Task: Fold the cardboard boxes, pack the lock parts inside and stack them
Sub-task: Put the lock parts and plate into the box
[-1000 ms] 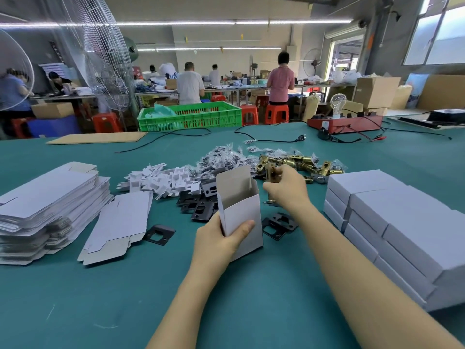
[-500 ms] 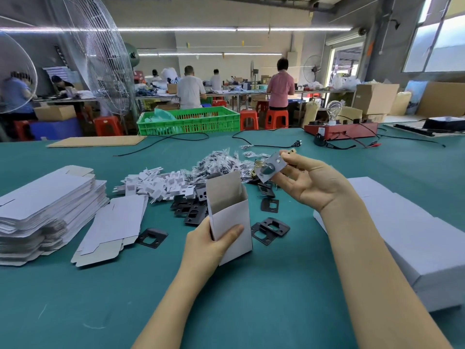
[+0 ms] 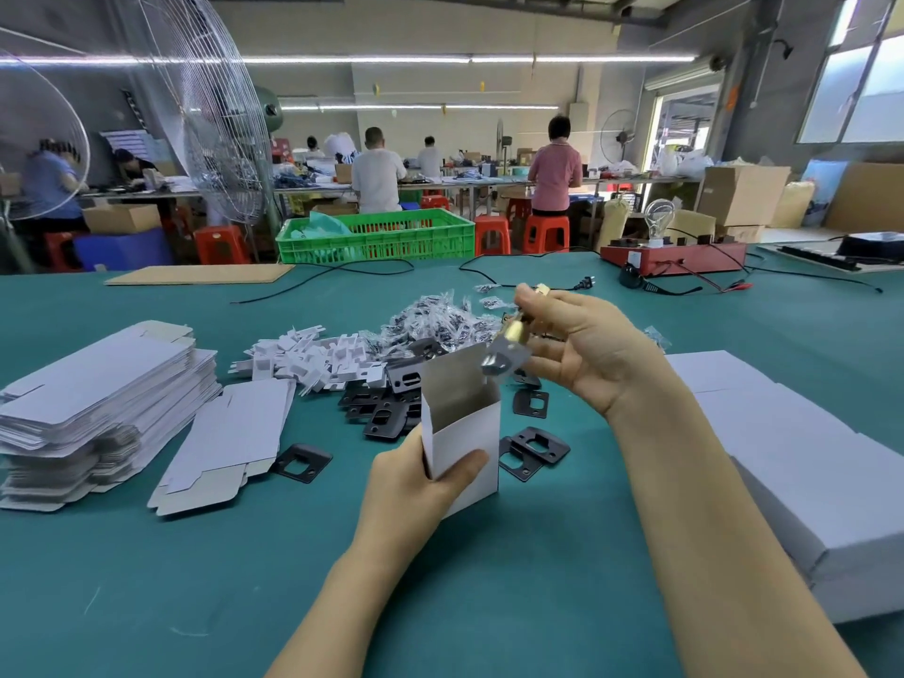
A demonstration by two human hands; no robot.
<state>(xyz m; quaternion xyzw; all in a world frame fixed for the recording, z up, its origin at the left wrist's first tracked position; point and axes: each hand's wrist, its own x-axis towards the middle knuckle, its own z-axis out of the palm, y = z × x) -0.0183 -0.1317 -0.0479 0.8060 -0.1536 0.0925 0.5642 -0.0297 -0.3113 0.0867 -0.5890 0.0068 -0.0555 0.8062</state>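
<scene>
My left hand (image 3: pixel 420 477) grips a small white cardboard box (image 3: pixel 464 423), standing upright with its top flap open. My right hand (image 3: pixel 582 345) pinches a bagged brass lock latch (image 3: pixel 508 345) and holds it tilted, its lower end just above the box's open mouth. Black strike plates (image 3: pixel 533 450) lie on the green table beside the box. A pile of white plastic inserts (image 3: pixel 313 357) and bagged screws (image 3: pixel 435 318) lies behind it. Flat unfolded boxes (image 3: pixel 98 398) are stacked at the left. Closed white boxes (image 3: pixel 807 467) are stacked at the right.
One loose flat box (image 3: pixel 230 437) lies left of centre with a black plate (image 3: pixel 301 463) at its corner. A green crate (image 3: pixel 376 234), a brown board (image 3: pixel 200 274), black cables and a red tester with a bulb (image 3: pixel 670 254) sit at the far edge. People work at tables behind.
My right hand picked the bagged latch from the pile, lifted it, and has now brought it down and left to the box's open top. My left hand kept holding the box.
</scene>
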